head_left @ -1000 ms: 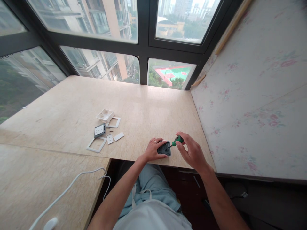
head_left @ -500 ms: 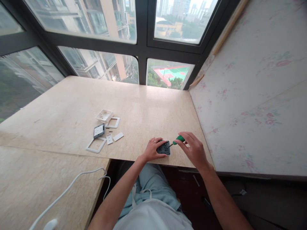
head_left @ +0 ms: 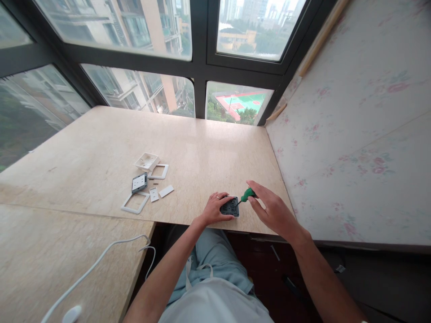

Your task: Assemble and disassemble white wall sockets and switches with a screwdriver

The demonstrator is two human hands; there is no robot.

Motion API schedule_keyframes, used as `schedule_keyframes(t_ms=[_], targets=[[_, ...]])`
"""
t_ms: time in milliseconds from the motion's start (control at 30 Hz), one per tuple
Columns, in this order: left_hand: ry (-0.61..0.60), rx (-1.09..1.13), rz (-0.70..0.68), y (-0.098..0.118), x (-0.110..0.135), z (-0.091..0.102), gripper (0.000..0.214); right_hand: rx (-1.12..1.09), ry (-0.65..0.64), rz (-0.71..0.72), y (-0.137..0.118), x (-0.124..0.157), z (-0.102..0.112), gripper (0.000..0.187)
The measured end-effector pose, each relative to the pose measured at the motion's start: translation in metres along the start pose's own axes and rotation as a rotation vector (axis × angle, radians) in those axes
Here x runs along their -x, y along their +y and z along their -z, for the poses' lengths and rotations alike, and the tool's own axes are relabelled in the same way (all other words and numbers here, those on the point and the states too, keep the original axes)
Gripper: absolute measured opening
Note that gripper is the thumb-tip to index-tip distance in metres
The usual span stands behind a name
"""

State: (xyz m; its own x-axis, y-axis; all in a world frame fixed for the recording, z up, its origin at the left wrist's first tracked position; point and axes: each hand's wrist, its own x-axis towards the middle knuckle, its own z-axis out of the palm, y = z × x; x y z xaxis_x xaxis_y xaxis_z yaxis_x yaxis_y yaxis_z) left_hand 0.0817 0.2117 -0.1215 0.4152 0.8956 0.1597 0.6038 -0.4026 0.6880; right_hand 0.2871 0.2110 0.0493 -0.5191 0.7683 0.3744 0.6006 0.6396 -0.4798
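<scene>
My left hand (head_left: pixel 214 207) grips a dark grey switch module (head_left: pixel 230 207) and holds it down on the beige stone table (head_left: pixel 188 148) near its front edge. My right hand (head_left: pixel 271 207) is closed round a small screwdriver with a green handle (head_left: pixel 247 194). The tool's tip rests on the module's right edge. A ring shows on one finger of the left hand.
Left of my hands lie loose switch parts: a white back box (head_left: pixel 147 160), two white frames (head_left: pixel 136 202), a grey-and-white switch module (head_left: pixel 139 182) and small white rocker pieces (head_left: pixel 166 191). A white cable (head_left: pixel 97 262) runs over the lower left table. A flowered wall stands on the right.
My right hand and the screwdriver have shifted slightly up and left, with the handle turned a little. The left hand and the module have stayed in place.
</scene>
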Motion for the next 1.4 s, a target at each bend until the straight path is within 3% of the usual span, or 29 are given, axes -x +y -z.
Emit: schedule_keyframes(t_ms=[100, 367, 467, 667, 767, 833, 967, 1067, 1400], targets=[[0.003, 0.006, 0.001, 0.000, 0.000, 0.000, 0.078, 0.036, -0.027, 0.010, -0.001, -0.002, 0.002, 0.038], [0.007, -0.003, 0.001, -0.002, 0.000, -0.002, 0.079, 0.392, 0.033, -0.050, 0.002, -0.010, -0.008, 0.029], [0.005, 0.001, 0.002, -0.001, 0.000, -0.001, 0.079, 0.278, 0.013, -0.061, 0.005, -0.009, -0.008, 0.026], [0.004, 0.011, -0.002, 0.002, 0.000, 0.001, 0.077, -0.232, -0.125, -0.146, 0.011, -0.001, -0.003, 0.038], [0.008, 0.008, 0.001, 0.002, 0.000, 0.001, 0.078, -0.434, -0.169, -0.178, 0.014, 0.002, -0.006, 0.035], [0.011, 0.005, 0.003, 0.002, 0.000, 0.000, 0.078, -0.438, -0.131, -0.183, 0.016, 0.003, -0.009, 0.032], [0.017, 0.003, 0.000, 0.001, 0.000, 0.000, 0.078, -0.129, 0.031, -0.098, 0.020, 0.002, -0.016, 0.028], [0.022, 0.011, -0.004, 0.001, 0.000, -0.001, 0.078, -0.025, 0.046, -0.052, 0.020, 0.000, -0.018, 0.024], [0.025, 0.014, -0.005, 0.001, 0.000, -0.001, 0.077, -0.425, -0.183, -0.166, 0.020, 0.001, -0.002, 0.037]])
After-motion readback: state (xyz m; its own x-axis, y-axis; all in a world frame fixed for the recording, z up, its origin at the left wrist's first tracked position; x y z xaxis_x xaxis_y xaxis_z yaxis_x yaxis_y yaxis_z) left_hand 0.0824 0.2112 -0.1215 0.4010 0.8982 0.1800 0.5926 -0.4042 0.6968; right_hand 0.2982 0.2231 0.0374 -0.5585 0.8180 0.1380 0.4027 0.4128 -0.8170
